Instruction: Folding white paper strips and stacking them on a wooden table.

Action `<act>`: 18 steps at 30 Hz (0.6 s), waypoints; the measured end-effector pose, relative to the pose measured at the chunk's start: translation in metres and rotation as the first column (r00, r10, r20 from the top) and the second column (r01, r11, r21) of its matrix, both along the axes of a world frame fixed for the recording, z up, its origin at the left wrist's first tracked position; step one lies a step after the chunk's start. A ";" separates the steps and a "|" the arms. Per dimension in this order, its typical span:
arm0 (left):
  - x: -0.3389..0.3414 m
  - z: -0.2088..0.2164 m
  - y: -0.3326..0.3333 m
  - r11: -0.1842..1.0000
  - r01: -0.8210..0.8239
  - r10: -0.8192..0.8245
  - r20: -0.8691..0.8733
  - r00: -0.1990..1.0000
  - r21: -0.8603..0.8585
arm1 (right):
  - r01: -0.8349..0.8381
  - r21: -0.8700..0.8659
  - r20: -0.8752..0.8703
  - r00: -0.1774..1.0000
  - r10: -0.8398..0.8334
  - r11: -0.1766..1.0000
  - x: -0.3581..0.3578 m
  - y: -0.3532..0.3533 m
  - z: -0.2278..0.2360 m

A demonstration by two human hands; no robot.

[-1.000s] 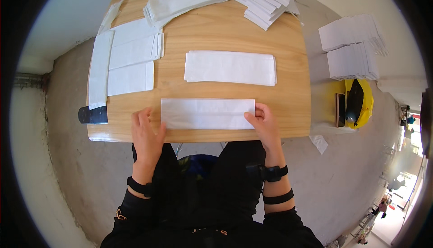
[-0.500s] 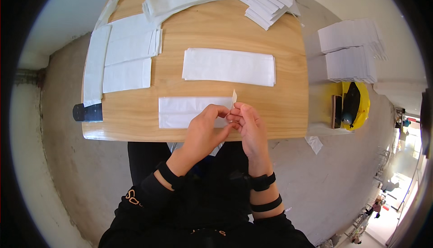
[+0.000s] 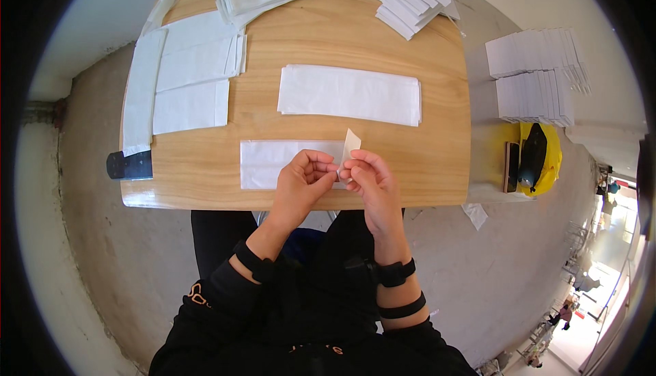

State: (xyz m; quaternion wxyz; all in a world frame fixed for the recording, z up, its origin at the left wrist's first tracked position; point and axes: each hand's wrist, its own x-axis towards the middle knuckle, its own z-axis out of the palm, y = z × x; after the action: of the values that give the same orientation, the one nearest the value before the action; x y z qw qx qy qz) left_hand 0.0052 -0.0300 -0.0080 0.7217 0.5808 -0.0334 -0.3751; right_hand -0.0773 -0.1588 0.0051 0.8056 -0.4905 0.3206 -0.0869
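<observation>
Wooden worktop (image 3: 441,150) carries the white paper (image 3: 263,164) flat along its near edge. Right hand (image 3: 377,188), nearly closed, pinches the raised pale strip (image 3: 350,143); left hand (image 3: 296,186) curls just beside it, grip unclear. Keep pinches light, avoiding creases.

bright middle, black rim

from my remote post i see the wooden table (image 3: 441,137) well lit and sharp. the opening (image 3: 601,277) at far right glares white; the left wall (image 3: 41,239) bows, and corners go black.
</observation>
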 end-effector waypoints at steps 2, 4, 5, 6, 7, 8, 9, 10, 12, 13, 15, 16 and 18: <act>0.000 -0.001 0.001 1.000 -0.004 0.004 -0.028 1.000 -0.024 | -0.014 -0.097 -0.015 1.000 0.013 0.995 -0.001 0.002 0.004; 0.001 0.001 0.002 0.999 -0.009 0.007 -0.054 0.999 -0.049 | -0.049 -0.338 -0.041 0.998 0.037 0.940 -0.003 0.003 0.003; 0.001 0.001 0.002 0.997 -0.029 0.024 -0.075 0.997 -0.071 | -0.085 -0.555 -0.074 0.996 0.052 0.827 -0.003 0.004 0.004; 0.002 0.000 0.002 0.994 -0.050 0.041 -0.096 0.995 -0.094 | -0.086 -0.555 -0.076 0.996 0.052 0.827 -0.004 0.005 0.006; 0.002 -0.001 0.003 0.994 -0.050 0.041 -0.098 0.994 -0.094 | -0.102 -0.711 -0.079 0.995 0.066 0.695 -0.003 0.008 0.011; 0.003 -0.001 0.003 0.994 -0.046 0.037 -0.092 0.995 -0.098 | -0.113 -0.838 -0.084 0.993 0.078 0.534 -0.002 0.011 0.016; 0.003 0.000 0.003 0.994 -0.043 0.034 -0.086 0.996 -0.101 | -0.114 -0.838 -0.086 0.993 0.077 0.533 -0.001 0.014 0.016; 0.002 0.001 0.003 0.994 -0.042 0.034 -0.087 0.996 -0.102 | -0.109 -0.849 -0.097 0.994 0.050 0.517 0.000 0.016 0.016; 0.003 0.003 0.003 0.997 -0.039 0.037 -0.034 0.999 -0.068 | -0.103 -0.861 -0.108 0.994 0.020 0.498 0.001 0.019 0.013; 0.003 0.005 0.002 0.997 -0.038 0.036 -0.034 0.999 -0.069 | -0.067 -0.858 -0.080 0.997 -0.004 0.509 0.001 0.020 0.007; 0.003 0.008 0.003 1.000 0.005 -0.005 -0.001 1.000 -0.025 | -0.032 -0.854 -0.053 0.998 -0.026 0.519 0.001 0.020 0.003; 0.002 0.007 0.003 1.000 0.005 -0.005 -0.002 1.000 -0.025 | -0.030 -0.843 -0.053 0.998 -0.028 0.537 0.001 0.020 0.003; 0.002 0.004 0.004 0.999 -0.005 0.005 0.004 1.000 -0.032 | -0.029 -0.831 -0.053 0.998 -0.027 0.555 0.002 0.019 0.003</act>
State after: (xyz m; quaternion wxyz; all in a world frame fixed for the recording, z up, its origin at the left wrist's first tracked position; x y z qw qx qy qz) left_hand 0.0069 -0.0255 -0.0040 0.7316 0.5701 -0.0394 -0.3717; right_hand -0.0756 -0.1395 0.0084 0.4691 -0.8151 0.2651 -0.2128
